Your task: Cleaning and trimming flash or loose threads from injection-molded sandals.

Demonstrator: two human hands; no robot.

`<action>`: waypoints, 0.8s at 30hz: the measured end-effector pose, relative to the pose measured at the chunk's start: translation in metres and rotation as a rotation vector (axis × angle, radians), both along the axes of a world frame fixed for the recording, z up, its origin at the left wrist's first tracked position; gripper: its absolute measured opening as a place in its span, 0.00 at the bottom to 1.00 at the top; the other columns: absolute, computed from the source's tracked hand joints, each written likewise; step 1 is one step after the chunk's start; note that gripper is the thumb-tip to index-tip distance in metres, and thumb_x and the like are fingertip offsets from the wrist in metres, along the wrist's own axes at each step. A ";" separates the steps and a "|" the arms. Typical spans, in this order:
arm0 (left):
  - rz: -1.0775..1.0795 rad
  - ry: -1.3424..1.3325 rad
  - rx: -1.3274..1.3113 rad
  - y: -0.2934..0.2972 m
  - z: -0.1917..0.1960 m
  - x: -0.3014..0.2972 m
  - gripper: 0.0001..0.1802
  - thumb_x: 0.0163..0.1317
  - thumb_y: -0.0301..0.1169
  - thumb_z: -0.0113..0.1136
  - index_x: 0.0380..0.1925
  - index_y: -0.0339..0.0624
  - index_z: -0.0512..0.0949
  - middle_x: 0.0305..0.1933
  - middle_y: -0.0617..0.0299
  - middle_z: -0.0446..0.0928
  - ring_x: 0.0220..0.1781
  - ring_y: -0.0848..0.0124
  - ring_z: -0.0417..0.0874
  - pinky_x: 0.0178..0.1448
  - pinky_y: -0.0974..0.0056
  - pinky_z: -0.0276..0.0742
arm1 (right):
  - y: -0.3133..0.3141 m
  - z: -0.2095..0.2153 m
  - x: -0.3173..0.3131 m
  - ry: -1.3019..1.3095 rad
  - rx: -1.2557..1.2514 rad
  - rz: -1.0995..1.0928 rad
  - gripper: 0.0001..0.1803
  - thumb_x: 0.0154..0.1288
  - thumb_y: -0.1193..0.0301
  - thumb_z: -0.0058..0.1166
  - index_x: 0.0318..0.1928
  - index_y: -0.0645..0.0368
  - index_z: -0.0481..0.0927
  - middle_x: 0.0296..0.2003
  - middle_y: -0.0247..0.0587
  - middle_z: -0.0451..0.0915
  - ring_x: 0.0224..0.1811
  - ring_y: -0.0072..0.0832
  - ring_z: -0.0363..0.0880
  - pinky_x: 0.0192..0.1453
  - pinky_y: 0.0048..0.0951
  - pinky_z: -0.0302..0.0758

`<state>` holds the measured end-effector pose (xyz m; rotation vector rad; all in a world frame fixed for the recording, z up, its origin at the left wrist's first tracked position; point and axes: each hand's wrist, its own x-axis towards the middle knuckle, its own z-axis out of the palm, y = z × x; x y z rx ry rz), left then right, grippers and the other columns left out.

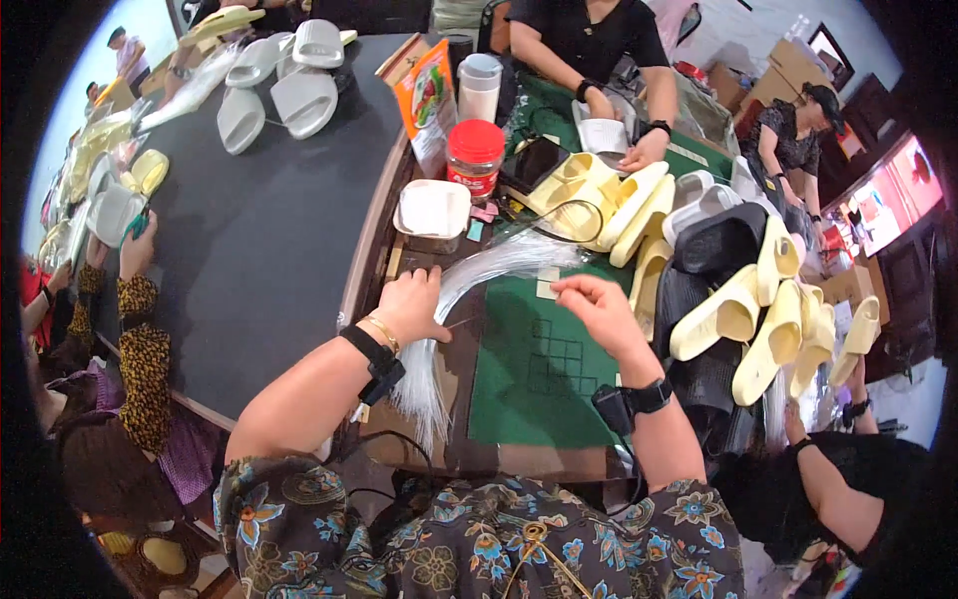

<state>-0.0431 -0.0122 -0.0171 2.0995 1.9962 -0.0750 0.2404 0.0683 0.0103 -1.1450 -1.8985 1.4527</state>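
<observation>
A long bundle of thin, clear plastic strands (464,283) curves across the table edge in front of me, its loose ends fanning out below. My left hand (407,305) is closed on the middle of this bundle, thumb toward me. To the right, over the green mat (549,344), my right hand (599,311) has its fingertips pinched together. Whatever lies between those fingertips is too fine to make out. Just beyond them is a small pale paper piece (547,284).
Yellow slippers (639,215) and black slippers (714,240) pile up on the right. A red-lidded jar (475,160), a white tub (433,212) and a bottle (479,88) stand ahead. Left lies a dark table (269,220) with grey slippers (306,100). Co-workers handle slippers around me.
</observation>
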 end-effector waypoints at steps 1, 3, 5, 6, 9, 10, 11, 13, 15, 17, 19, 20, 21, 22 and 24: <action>-0.010 0.009 0.009 0.002 -0.005 0.000 0.51 0.41 0.51 0.75 0.59 0.29 0.65 0.50 0.46 0.76 0.54 0.52 0.78 0.55 0.55 0.78 | -0.008 -0.005 0.013 0.000 -0.051 0.015 0.13 0.67 0.72 0.52 0.47 0.66 0.81 0.37 0.31 0.82 0.39 0.16 0.77 0.46 0.19 0.72; -0.011 -0.008 0.024 0.005 -0.016 -0.004 0.47 0.40 0.48 0.77 0.58 0.34 0.67 0.51 0.46 0.75 0.55 0.51 0.77 0.55 0.54 0.78 | -0.020 -0.027 0.033 0.046 -0.132 0.004 0.13 0.67 0.71 0.52 0.47 0.65 0.81 0.40 0.34 0.82 0.41 0.19 0.79 0.48 0.22 0.75; -0.054 0.001 0.126 0.009 -0.021 -0.006 0.34 0.51 0.39 0.70 0.55 0.36 0.69 0.45 0.48 0.78 0.51 0.52 0.80 0.51 0.54 0.80 | -0.033 -0.041 0.046 0.066 -0.228 -0.035 0.13 0.68 0.70 0.52 0.48 0.64 0.81 0.41 0.35 0.83 0.41 0.20 0.80 0.47 0.23 0.75; -0.052 0.043 0.173 0.014 -0.030 -0.012 0.28 0.54 0.34 0.65 0.54 0.37 0.70 0.42 0.49 0.79 0.48 0.52 0.82 0.48 0.54 0.81 | -0.037 -0.051 0.051 0.066 -0.265 -0.044 0.13 0.68 0.69 0.52 0.48 0.62 0.81 0.42 0.35 0.83 0.41 0.20 0.80 0.47 0.23 0.75; -0.066 0.142 0.281 0.024 -0.036 -0.012 0.32 0.51 0.30 0.65 0.58 0.38 0.67 0.38 0.50 0.80 0.42 0.52 0.83 0.44 0.54 0.81 | -0.044 -0.077 0.071 0.152 -0.272 -0.090 0.12 0.69 0.71 0.50 0.48 0.64 0.81 0.42 0.36 0.82 0.42 0.21 0.80 0.48 0.23 0.75; -0.027 0.109 0.274 0.023 -0.033 -0.012 0.27 0.54 0.29 0.61 0.55 0.37 0.69 0.38 0.50 0.80 0.42 0.52 0.84 0.44 0.54 0.81 | -0.043 -0.081 0.073 0.166 -0.261 -0.089 0.12 0.69 0.71 0.50 0.48 0.64 0.81 0.42 0.36 0.82 0.42 0.21 0.80 0.48 0.23 0.75; 0.016 0.079 0.270 0.019 -0.029 -0.012 0.21 0.58 0.28 0.57 0.53 0.37 0.70 0.39 0.50 0.81 0.43 0.53 0.84 0.43 0.55 0.82 | -0.041 -0.083 0.075 0.219 -0.288 -0.106 0.12 0.69 0.71 0.51 0.48 0.65 0.81 0.42 0.37 0.82 0.42 0.22 0.80 0.47 0.24 0.76; 0.062 0.002 0.206 0.013 -0.025 -0.016 0.32 0.52 0.39 0.67 0.55 0.36 0.69 0.50 0.45 0.77 0.51 0.51 0.80 0.53 0.52 0.78 | -0.042 -0.087 0.069 0.294 -0.313 -0.082 0.12 0.68 0.72 0.53 0.47 0.66 0.81 0.41 0.37 0.82 0.42 0.23 0.80 0.46 0.24 0.76; 0.046 -0.028 0.251 0.007 -0.015 -0.009 0.33 0.53 0.42 0.67 0.54 0.35 0.69 0.50 0.45 0.77 0.53 0.49 0.79 0.55 0.52 0.76 | -0.042 -0.089 0.074 0.351 -0.356 -0.148 0.12 0.68 0.72 0.53 0.48 0.67 0.80 0.42 0.41 0.82 0.44 0.26 0.81 0.49 0.25 0.77; 0.005 -0.116 0.341 0.002 0.003 -0.005 0.31 0.52 0.43 0.67 0.51 0.33 0.73 0.49 0.43 0.78 0.52 0.50 0.80 0.54 0.53 0.76 | -0.042 -0.094 0.082 0.452 -0.412 -0.160 0.13 0.68 0.72 0.52 0.48 0.67 0.80 0.43 0.43 0.82 0.46 0.28 0.81 0.51 0.26 0.78; 0.011 -0.307 0.479 -0.011 0.032 -0.001 0.28 0.54 0.44 0.65 0.46 0.31 0.76 0.48 0.42 0.79 0.49 0.51 0.81 0.52 0.53 0.77 | -0.048 -0.092 0.084 0.480 -0.392 -0.178 0.13 0.69 0.72 0.52 0.48 0.67 0.79 0.43 0.42 0.82 0.46 0.28 0.81 0.50 0.26 0.78; 0.191 -0.528 0.258 -0.017 0.055 0.001 0.26 0.56 0.43 0.65 0.43 0.29 0.77 0.47 0.45 0.81 0.44 0.60 0.83 0.48 0.58 0.78 | -0.047 -0.098 0.086 0.467 -0.390 -0.183 0.13 0.69 0.72 0.52 0.49 0.66 0.78 0.43 0.41 0.82 0.45 0.28 0.81 0.49 0.26 0.79; 0.335 -0.904 0.138 -0.024 0.063 -0.009 0.22 0.60 0.40 0.63 0.44 0.30 0.77 0.42 0.55 0.82 0.41 0.68 0.82 0.43 0.64 0.79 | -0.048 -0.097 0.083 0.453 -0.385 -0.185 0.13 0.69 0.72 0.53 0.49 0.66 0.78 0.43 0.40 0.82 0.44 0.27 0.82 0.49 0.25 0.79; 0.428 -1.156 0.123 -0.031 0.078 -0.013 0.19 0.62 0.38 0.61 0.44 0.32 0.77 0.40 0.59 0.81 0.40 0.70 0.82 0.42 0.65 0.78 | -0.048 -0.101 0.084 0.463 -0.382 -0.165 0.13 0.69 0.72 0.53 0.49 0.66 0.78 0.43 0.40 0.82 0.44 0.27 0.82 0.49 0.25 0.79; 0.601 -1.564 0.147 -0.045 0.110 -0.014 0.12 0.66 0.35 0.58 0.43 0.38 0.77 0.35 0.63 0.79 0.38 0.71 0.81 0.43 0.65 0.79 | -0.047 -0.102 0.081 0.454 -0.365 -0.224 0.12 0.70 0.69 0.51 0.47 0.65 0.79 0.41 0.39 0.82 0.42 0.26 0.82 0.45 0.24 0.80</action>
